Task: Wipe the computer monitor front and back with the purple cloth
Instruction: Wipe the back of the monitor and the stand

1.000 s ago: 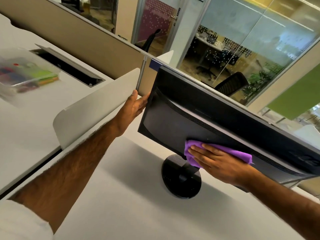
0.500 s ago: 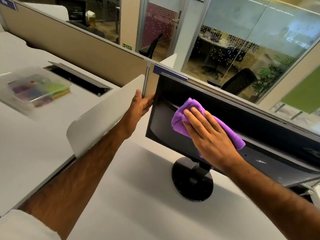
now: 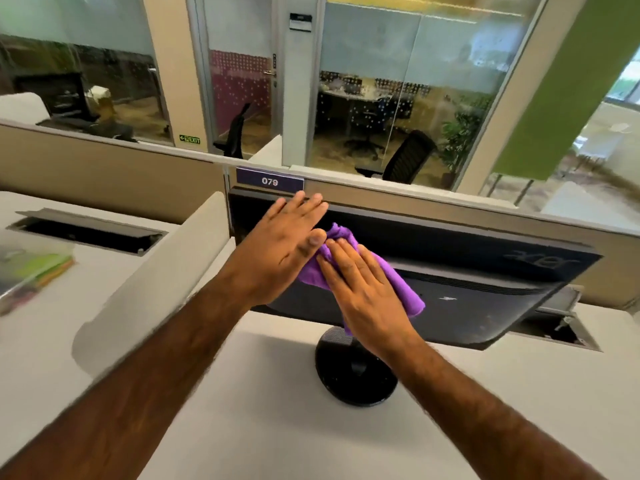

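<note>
Monitor point(image 3: 467, 271) back faces me, long axis running centre-to-right of frame. Right hand point(image 3: 363, 289) presses cloth point(image 3: 401, 285) flat near its left end; left hand point(image 3: 280, 244) open, flat beside it.

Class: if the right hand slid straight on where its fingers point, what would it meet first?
Likely the left hand, its thumb just ahead of the right hand on the crumpled purple cloth; depth unclear.
</note>
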Available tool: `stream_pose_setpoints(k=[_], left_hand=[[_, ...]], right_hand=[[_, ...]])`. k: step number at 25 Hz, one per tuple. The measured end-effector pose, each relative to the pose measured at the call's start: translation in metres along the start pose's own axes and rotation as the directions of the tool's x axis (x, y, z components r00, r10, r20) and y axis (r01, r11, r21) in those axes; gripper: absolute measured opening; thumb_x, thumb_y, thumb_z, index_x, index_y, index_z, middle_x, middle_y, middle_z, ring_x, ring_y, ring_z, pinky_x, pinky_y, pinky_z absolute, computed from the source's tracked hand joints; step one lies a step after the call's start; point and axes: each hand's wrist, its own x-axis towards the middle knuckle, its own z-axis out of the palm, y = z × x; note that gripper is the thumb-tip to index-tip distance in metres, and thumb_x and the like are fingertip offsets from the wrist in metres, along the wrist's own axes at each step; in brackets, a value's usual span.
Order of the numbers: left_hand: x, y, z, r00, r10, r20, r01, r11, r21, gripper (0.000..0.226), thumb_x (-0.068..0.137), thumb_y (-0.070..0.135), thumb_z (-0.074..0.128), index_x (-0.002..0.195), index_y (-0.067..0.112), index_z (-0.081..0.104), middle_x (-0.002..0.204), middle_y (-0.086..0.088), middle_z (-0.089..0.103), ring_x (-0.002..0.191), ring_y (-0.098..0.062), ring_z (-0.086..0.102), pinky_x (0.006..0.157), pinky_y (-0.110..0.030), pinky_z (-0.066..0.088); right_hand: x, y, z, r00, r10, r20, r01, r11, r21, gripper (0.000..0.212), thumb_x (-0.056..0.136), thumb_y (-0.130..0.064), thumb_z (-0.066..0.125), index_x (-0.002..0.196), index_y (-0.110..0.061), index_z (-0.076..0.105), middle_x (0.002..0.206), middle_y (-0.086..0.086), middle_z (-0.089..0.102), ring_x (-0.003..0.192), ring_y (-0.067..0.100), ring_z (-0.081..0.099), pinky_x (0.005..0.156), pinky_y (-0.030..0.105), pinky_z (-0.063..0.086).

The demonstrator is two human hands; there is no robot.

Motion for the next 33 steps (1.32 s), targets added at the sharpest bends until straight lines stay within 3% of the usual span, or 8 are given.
stream_pose_setpoints(k=[3,9,15,20,24,26,29,33], left_hand=[[0.018,0.025,0.003,0.992,-0.008,0.129,0.001,0.998,0.059,0.106,0.082,0.084,-0.015,0.162,0.024,0.018,0.170,0.009,0.010,0.155,0.000,-0.003,0.121,-0.017,-0.010],[0.036,0.047,0.006,0.968,0.010,0.251,-0.040,0.992,0.116,0.106,0.080,0.086,-0.016,0.163,0.026,0.014,0.171,0.011,0.008,0.155,0.000,-0.004,0.126,-0.024,-0.004],[0.043,0.041,0.011,0.965,0.099,0.241,-0.134,0.982,0.136,0.087,0.093,0.076,-0.008,0.162,0.028,0.016,0.170,0.012,0.009,0.154,0.004,-0.002,0.128,-0.030,0.000],[0.039,0.023,0.005,0.973,0.084,0.215,-0.123,0.977,0.172,0.075,0.100,0.067,-0.004,0.163,0.031,0.014,0.170,0.017,0.006,0.153,0.007,-0.006,0.128,-0.031,-0.001],[0.042,0.023,0.000,0.947,0.155,0.282,-0.204,0.967,0.154,0.072,0.100,0.066,-0.002,0.163,0.032,0.011,0.169,0.020,0.002,0.152,0.008,-0.008,0.128,-0.031,-0.002],[0.047,0.023,-0.002,0.936,0.183,0.301,-0.229,0.965,0.125,0.070,0.101,0.065,0.000,0.162,0.033,0.012,0.169,0.021,0.003,0.152,0.008,-0.006,0.128,-0.031,-0.001],[0.051,0.020,0.001,0.926,0.251,0.281,-0.282,0.956,0.076,0.070,0.101,0.064,0.003,0.162,0.033,0.019,0.169,0.020,0.010,0.153,0.006,0.000,0.128,-0.032,0.002],[0.051,0.012,0.005,0.917,0.302,0.262,-0.326,0.944,0.052,0.072,0.101,0.067,0.003,0.161,0.032,0.023,0.169,0.018,0.015,0.154,0.003,0.004,0.128,-0.038,0.006]], right_hand=[[-0.028,0.022,-0.007,0.996,0.083,0.045,-0.084,0.996,0.013,0.115,0.064,-0.016,0.093,0.158,-0.010,0.027,0.163,0.014,0.026,0.151,0.032,0.021,0.122,0.046,0.009],[-0.079,0.053,-0.006,0.924,0.383,-0.022,-0.379,0.920,0.104,0.101,0.074,-0.011,0.087,0.157,-0.010,0.031,0.163,0.013,0.031,0.153,0.032,0.024,0.124,0.048,0.019],[-0.061,0.016,0.003,0.868,0.488,-0.098,-0.472,0.869,0.150,0.089,0.085,-0.014,0.079,0.158,-0.010,0.029,0.164,0.013,0.029,0.154,0.030,0.021,0.126,0.046,0.015],[-0.087,0.042,0.021,0.583,0.781,-0.224,-0.723,0.625,0.295,0.063,0.096,-0.013,0.052,0.156,-0.006,0.034,0.164,0.015,0.028,0.154,0.029,0.020,0.122,0.050,0.029],[-0.061,0.017,0.038,0.258,0.912,-0.318,-0.768,0.394,0.506,0.057,0.097,0.002,0.041,0.154,-0.001,0.033,0.163,0.018,0.028,0.153,0.032,0.023,0.117,0.052,0.037],[-0.030,-0.029,0.049,0.145,0.946,-0.290,-0.747,0.297,0.595,0.065,0.094,0.014,0.046,0.155,-0.002,0.031,0.165,0.017,0.024,0.154,0.030,0.021,0.113,0.050,0.042],[0.012,-0.103,0.063,0.117,0.983,-0.143,-0.695,0.184,0.695,0.075,0.096,0.009,0.050,0.161,-0.012,0.018,0.170,0.005,0.007,0.156,0.024,0.013,0.115,0.046,0.040],[0.030,-0.115,0.068,0.092,0.995,0.046,-0.628,0.023,0.777,0.069,0.108,-0.033,0.037,0.162,-0.029,-0.005,0.170,-0.009,-0.009,0.157,0.018,-0.002,0.122,0.048,0.029]])
